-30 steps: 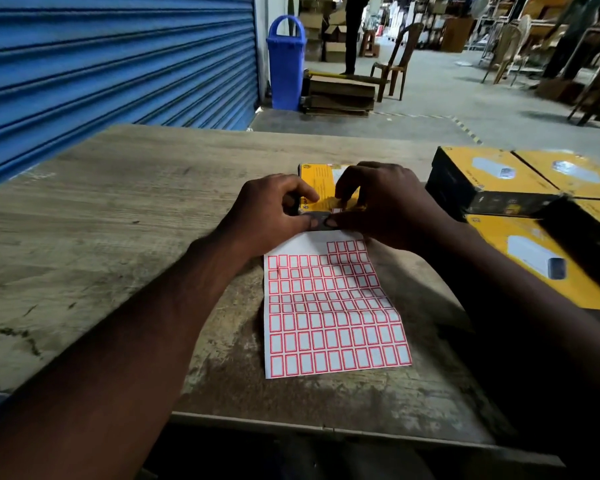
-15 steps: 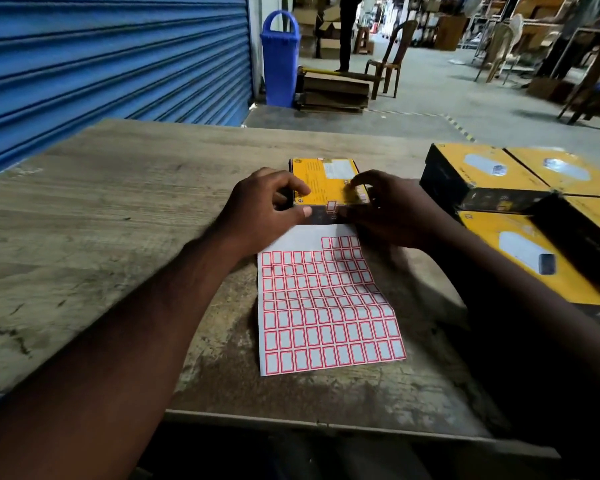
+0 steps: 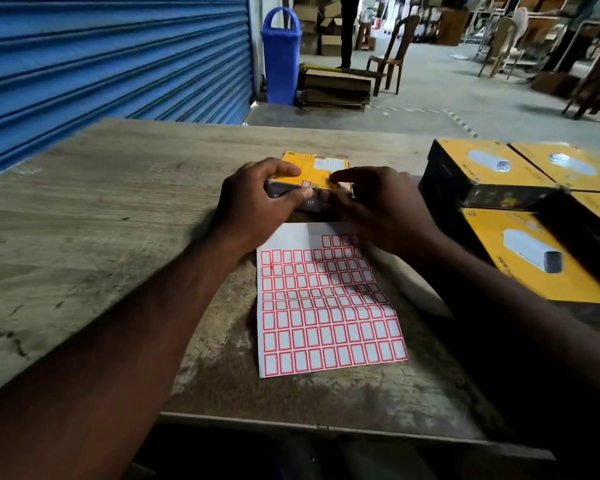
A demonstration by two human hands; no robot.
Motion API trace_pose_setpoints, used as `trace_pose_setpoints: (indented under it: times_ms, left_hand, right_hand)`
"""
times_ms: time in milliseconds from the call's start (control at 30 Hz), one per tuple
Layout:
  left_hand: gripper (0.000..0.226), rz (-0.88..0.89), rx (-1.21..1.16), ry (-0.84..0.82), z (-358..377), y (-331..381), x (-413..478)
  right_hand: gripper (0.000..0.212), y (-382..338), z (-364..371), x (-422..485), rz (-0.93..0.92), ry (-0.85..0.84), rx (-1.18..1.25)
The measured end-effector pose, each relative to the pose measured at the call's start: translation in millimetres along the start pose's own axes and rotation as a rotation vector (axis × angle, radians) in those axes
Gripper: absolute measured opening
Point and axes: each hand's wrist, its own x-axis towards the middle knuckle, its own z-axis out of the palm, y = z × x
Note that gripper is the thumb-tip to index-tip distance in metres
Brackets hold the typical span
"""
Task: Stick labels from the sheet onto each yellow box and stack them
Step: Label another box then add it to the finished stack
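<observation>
A small yellow box (image 3: 321, 168) lies on the wooden table (image 3: 118, 202) just beyond the label sheet (image 3: 323, 306), a white page of red-bordered stickers. A red-bordered label (image 3: 306, 183) sits on the box's near top edge. My left hand (image 3: 257, 206) grips the box's left end, thumb on its front face and fingers on top. My right hand (image 3: 378, 206) holds the right end, with its index finger stretched across the yellow top.
Three larger yellow-and-black boxes (image 3: 482, 171) (image 3: 568, 164) (image 3: 534, 258) lie together at the table's right side. A blue roller shutter (image 3: 101, 57) runs along the left. Beyond the table stand a blue bin (image 3: 280, 57), flat cardboard and chairs.
My right fingers have come off the label, which now shows stuck on the box. Both hands have shifted to grip the box's ends.
</observation>
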Motion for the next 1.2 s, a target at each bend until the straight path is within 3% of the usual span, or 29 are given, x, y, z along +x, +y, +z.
trace_pose_setpoints:
  times_ms: [367, 633, 867, 1000, 1200]
  left_hand:
    - [0.03, 0.018, -0.048, -0.017, -0.6, 10.7, -2.6]
    - [0.036, -0.021, -0.067, 0.015, -1.2, 11.4, -3.2]
    - [0.033, -0.051, -0.066, 0.159, -0.6, 14.1, -1.9]
    - [0.028, -0.124, -0.176, 0.108, -0.7, 16.4, -1.8]
    - [0.04, -0.227, -0.38, 0.103, 3.1, 23.3, -4.1]
  right_hand:
    - [0.054, -2.8, 0.9, -2.1, 0.144, 0.149, 0.104]
    - [0.039, -2.9, -5.9, -1.7, 0.084, 0.098, 0.103]
    - [0.048, -8.4, -3.0, -3.1, 0.035, 0.105, 0.116]
    - [0.049, -7.1, 0.5, -3.0, 0.098, 0.178, 0.285]
    - [0.041, -9.8, 3.1, -1.5, 0.093, 0.3, 0.451]
